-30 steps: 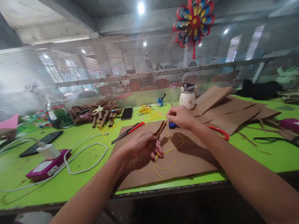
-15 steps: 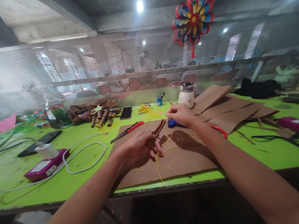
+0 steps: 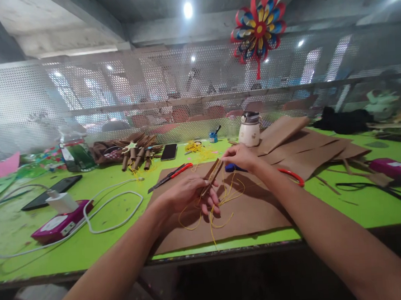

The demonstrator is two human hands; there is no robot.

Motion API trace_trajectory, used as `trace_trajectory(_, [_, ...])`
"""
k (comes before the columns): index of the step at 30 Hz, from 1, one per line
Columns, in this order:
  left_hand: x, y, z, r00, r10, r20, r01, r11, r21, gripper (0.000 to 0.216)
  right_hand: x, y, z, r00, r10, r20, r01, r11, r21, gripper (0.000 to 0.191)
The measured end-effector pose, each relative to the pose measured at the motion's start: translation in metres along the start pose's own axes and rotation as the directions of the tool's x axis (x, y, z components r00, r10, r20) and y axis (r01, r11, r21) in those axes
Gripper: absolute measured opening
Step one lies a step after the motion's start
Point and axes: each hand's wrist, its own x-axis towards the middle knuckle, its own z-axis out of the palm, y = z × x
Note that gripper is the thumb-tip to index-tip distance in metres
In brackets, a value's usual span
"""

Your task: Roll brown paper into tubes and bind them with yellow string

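At the centre of the frame, our left hand grips the folded brown paper by its lower end, above a brown sheet. Our right hand curls its fingertips at the upper end; whether they pinch it, we cannot tell. We judge it light, fairly stiff, easily creased, best held lightly along its edges, clear of the yellow string.

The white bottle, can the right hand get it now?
Probably yes: the white bottle stands just beyond the right hand, with nothing visible between, though that hand is at the small brown strip.
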Motion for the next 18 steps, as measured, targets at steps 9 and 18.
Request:
trace_trajectory(9, [-0.001,0.006,0.002,0.963,0.195,-0.185,-0.173,0.976,0.131,0.024,-0.005,-0.003,0.007,0.991,0.075,0.108,-0.105,0.947,0.303,0.032])
trace_trajectory(18, [-0.004,0.003,-0.001,0.968,0.068,-0.241,-0.052,0.996,0.07,0.019,-0.005,0.008,-0.007,0.925,0.245,0.289,-0.325,0.905,0.274,0.021])
